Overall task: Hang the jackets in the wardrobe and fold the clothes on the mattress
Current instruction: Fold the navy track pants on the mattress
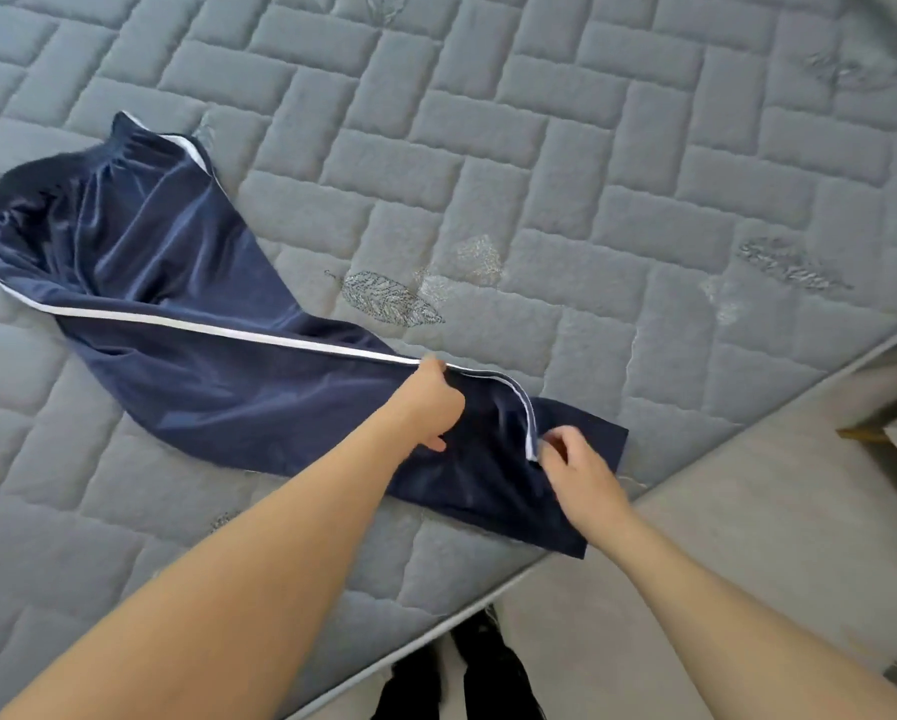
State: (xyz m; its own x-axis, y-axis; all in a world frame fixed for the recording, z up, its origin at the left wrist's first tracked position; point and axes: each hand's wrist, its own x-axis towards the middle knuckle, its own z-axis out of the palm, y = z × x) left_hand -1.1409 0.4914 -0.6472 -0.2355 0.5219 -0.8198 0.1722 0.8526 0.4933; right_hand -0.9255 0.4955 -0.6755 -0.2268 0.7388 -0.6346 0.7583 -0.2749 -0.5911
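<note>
Navy trousers (186, 314), one pair with a white side stripe, lie across the mattress (591, 148), hems at its near edge. Step in hand: folding. Left hand (436, 402) pinches fabric at the stripe; right hand (573, 459), fingers curled, pinches the hem. Next move likely requires aligning the legs, then folding hems toward the waistband. Count: two hands, one garment.

Your two forearms (259, 553) are bare, without sleeves, and you wear dark black trousers (467, 672) below.
</note>
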